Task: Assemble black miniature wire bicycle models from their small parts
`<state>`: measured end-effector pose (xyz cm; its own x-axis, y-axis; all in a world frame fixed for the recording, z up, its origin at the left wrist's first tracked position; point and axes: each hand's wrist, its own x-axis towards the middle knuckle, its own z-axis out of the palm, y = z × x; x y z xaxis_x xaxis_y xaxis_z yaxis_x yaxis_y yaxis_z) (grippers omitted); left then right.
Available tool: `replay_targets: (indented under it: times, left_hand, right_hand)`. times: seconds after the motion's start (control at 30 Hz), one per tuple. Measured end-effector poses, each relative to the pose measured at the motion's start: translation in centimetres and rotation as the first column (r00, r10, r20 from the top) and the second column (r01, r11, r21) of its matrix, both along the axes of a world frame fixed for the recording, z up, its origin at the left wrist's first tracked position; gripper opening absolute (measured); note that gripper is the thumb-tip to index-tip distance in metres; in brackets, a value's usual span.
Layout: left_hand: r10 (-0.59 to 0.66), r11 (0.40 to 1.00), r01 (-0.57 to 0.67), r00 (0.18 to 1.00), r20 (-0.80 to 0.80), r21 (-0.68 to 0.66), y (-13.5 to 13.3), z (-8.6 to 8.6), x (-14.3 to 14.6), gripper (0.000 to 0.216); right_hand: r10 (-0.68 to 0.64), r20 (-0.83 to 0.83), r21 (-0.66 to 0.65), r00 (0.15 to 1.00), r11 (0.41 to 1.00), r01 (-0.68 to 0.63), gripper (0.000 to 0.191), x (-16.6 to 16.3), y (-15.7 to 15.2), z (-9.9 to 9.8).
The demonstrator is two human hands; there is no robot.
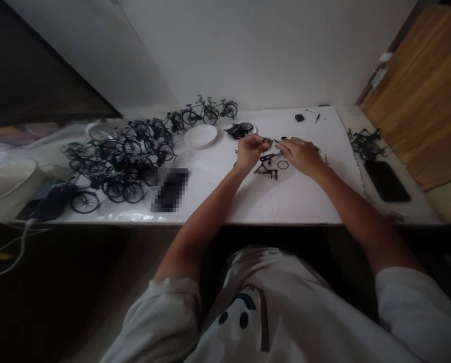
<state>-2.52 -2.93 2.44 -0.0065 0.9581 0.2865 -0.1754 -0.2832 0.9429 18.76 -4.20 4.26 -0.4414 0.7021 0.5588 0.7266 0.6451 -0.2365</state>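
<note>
The left hand (250,149) pinches a small part (269,142) above the white board (308,204); the right hand (301,154) meets it, fingers bunched (its grip I cannot tell). A black bicycle frame (267,172) and loose wheel (282,165) lie just below

Small dark parts (275,141) between hands (249,151)

No text can be read; the lettering-like marks (247,289) on the pale shirt (304,312) are blurred.
</note>
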Motion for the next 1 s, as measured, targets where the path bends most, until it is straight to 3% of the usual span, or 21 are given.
replay_targets:
  times: [0.13,0.2,0.33,0.43,0.53,0.6,0.63,0.77,0.83,0.9,1.0]
  left_hand:
    - [0.063,0.998,-0.063,0.998,0.023,0.022,0.1,-0.7,0.5,0.033]
    - [0.087,0.995,-0.087,0.996,0.013,0.057,0.2,-1.0,0.4,0.029]
    - [0.134,0.976,-0.122,0.989,-0.06,0.182,0.0,-0.8,0.0,0.021]
    - [0.213,0.935,-0.164,0.968,-0.13,0.313,-0.4,-0.3,-0.2,0.017]
    - [0.299,0.864,-0.2,0.942,-0.153,0.462,-0.5,-0.1,-0.3,0.013]
    - [0.32,0.833,-0.196,0.934,-0.161,0.517,-0.4,0.0,-0.4,0.011]
    - [0.321,0.825,-0.19,0.932,-0.166,0.532,-0.4,0.1,-0.4,0.01]
    - [0.311,0.809,-0.168,0.936,-0.168,0.563,-0.2,0.4,-0.8,0.009]
    - [0.288,0.81,-0.15,0.944,-0.162,0.566,-0.1,0.5,-0.9,0.008]
    - [0.262,0.817,-0.139,0.954,-0.146,0.559,0.0,0.5,-1.0,0.009]
    - [0.232,0.82,-0.139,0.967,-0.1,0.556,0.1,0.3,-0.9,0.011]
  right_hand:
    - [0.065,-0.179,-0.162,0.982,0.982,-0.095,0.048,-0.5,-0.8,0.2]
    - [0.076,-0.362,-0.305,0.929,0.932,-0.195,0.058,-1.0,-1.2,0.3]
    - [-0.054,-0.686,-0.536,0.725,0.711,-0.454,0.066,-2.0,-1.7,0.4]
    - [-0.2,-0.796,-0.578,0.571,0.53,-0.62,0.062,-2.4,-1.8,0.6]
    - [-0.252,-0.837,-0.546,0.486,0.45,-0.707,0.058,-2.7,-2.0,0.8]
    - [-0.221,-0.843,-0.533,0.491,0.476,-0.7,0.059,-2.9,-2.2,0.8]
    - [-0.191,-0.839,-0.527,0.51,0.519,-0.673,0.061,-3.0,-2.4,0.8]
    - [-0.014,-0.733,-0.393,0.68,0.825,-0.406,0.062,-3.0,-3.1,0.6]
    - [0.074,-0.582,-0.254,0.81,0.929,-0.268,0.056,-2.7,-3.2,0.6]
    - [0.112,-0.426,-0.11,0.898,0.979,-0.174,0.049,-2.3,-3.0,0.7]
    - [0.109,-0.264,0.057,0.958,0.994,-0.097,0.041,-1.7,-2.4,0.9]
